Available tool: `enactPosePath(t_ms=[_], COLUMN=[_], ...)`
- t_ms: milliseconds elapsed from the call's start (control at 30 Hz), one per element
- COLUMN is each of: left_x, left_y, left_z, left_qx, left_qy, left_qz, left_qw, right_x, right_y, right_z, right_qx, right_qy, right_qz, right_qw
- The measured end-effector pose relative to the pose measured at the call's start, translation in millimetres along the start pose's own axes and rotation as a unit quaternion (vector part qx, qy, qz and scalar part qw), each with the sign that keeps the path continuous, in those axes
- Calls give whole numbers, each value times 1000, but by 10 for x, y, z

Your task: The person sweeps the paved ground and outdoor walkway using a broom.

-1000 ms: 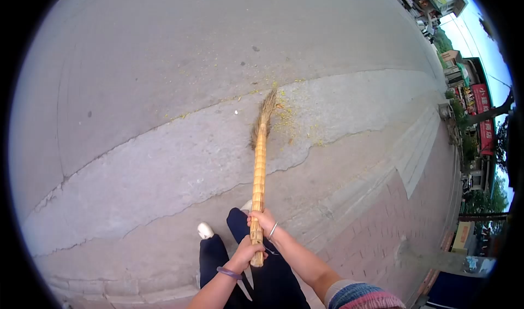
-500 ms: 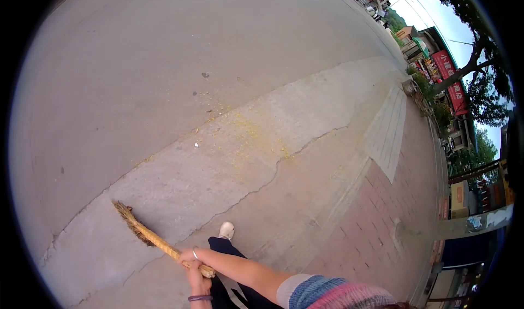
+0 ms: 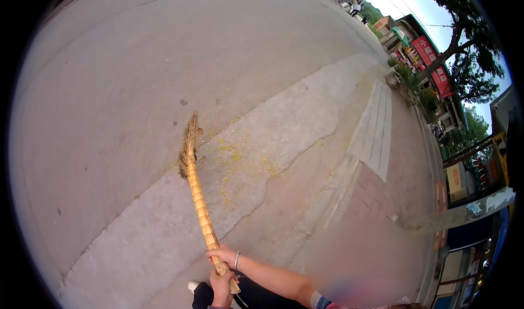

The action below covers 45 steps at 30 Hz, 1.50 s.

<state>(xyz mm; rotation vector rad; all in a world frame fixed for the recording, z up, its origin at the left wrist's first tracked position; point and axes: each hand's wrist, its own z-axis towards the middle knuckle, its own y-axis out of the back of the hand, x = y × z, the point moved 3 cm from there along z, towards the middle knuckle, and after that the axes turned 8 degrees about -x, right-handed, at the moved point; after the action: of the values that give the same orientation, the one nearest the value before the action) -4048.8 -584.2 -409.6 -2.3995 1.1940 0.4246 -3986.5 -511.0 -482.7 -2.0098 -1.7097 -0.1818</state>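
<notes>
Both my hands are closed around the woven straw handle of a broom [image 3: 201, 208], which slants up and slightly left from me. My right hand [image 3: 222, 253], with a silver bracelet at its wrist, grips the upper handle. Below it, my left hand [image 3: 221, 285] wraps round the handle close to its butt end. The dark, frayed bristles [image 3: 189, 148] are at the pavement, over the seam between two concrete surfaces. Scattered yellow bits [image 3: 232, 152] lie just right of the bristles.
A pale shoe [image 3: 192, 286] shows beside my dark trousers. Cracked concrete [image 3: 136, 243] meets reddish paving [image 3: 376, 191] on the right. A pole [image 3: 464, 215], a tree [image 3: 453, 47] and a shop with a red sign [image 3: 434, 63] stand along the right side.
The broom has swung from the lower left up and rightward, so its bristles now lie by the yellow bits. Both hands have shifted slightly right and kept their grip.
</notes>
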Motion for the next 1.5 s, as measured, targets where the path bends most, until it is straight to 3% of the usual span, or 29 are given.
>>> enactPosePath(t_ms=[133, 167, 233, 333, 400, 533, 633, 667, 767, 900, 967, 1000, 1033, 1067, 1133, 1233, 1367, 1433, 1500], left_x=[-217, -272, -420, -728, -779, -1172, -1623, -1728, -2189, -2344, -2654, -2538, -2292, -2491, -2495, -2431, -2733, -2919, -3090], left_y=[416, 585, 854, 1041, 1098, 1122, 1506, 1613, 1810, 2185, 2336, 2414, 2675, 2677, 2707, 2414, 2369, 2486, 2482], left_z=[159, 286, 506, 720, 804, 857, 1071, 1044, 626, 538, 512, 842, 1144, 1126, 1252, 1296, 1303, 1361, 1160], left_qx=[-123, -112, -145, -151, -56, 109, 154, 124, 43, -113, -158, -182, -186, -190, -127, 3, 113, 127, 69], left_qy=[-61, -77, -66, -11, 51, 98, 121, 83, -20, -89, -91, -123, -103, -67, -61, 17, 110, 101, 58], left_qz=[-109, -119, -188, -240, -167, -74, -87, -83, -54, -15, -71, -223, -243, -261, -266, -117, -96, -74, -38], left_qw=[984, 984, 969, 959, 983, 986, 977, 985, 997, 989, 981, 950, 946, 944, 954, 993, 983, 984, 995], right_x=[-299, -386, -507, -539, -450, -2, 237, 313, 131, -175, -411, -544, -543, -503, -563, -308, 203, 323, 438], right_y=[-865, -1088, -1472, -1733, -1552, -1561, -2043, -2210, -2592, -3451, -3842, -3958, -4062, -4233, -4101, -3421, -3252, -3440, -3692], right_z=[354, 451, 739, 1074, 1101, 941, 884, 892, 1026, 1165, 1443, 1603, 1667, 1707, 1926, 1852, 1609, 1537, 1455], right_qx=[120, 106, 238, 242, 140, -53, -144, -165, -82, 96, 149, 176, 195, 217, 153, 40, -151, -147, -118], right_qy=[-104, -141, -142, -143, -188, -90, -32, -16, -1, -123, -158, -173, -166, -167, -192, -203, -65, -34, -19], right_qz=[-68, -75, -210, -299, -226, -108, -59, -52, -90, -166, -248, -283, -317, -348, -340, -164, -113, -50, -46], right_qw=[985, 981, 938, 912, 946, 989, 987, 985, 993, 974, 944, 927, 913, 896, 908, 965, 980, 987, 992])
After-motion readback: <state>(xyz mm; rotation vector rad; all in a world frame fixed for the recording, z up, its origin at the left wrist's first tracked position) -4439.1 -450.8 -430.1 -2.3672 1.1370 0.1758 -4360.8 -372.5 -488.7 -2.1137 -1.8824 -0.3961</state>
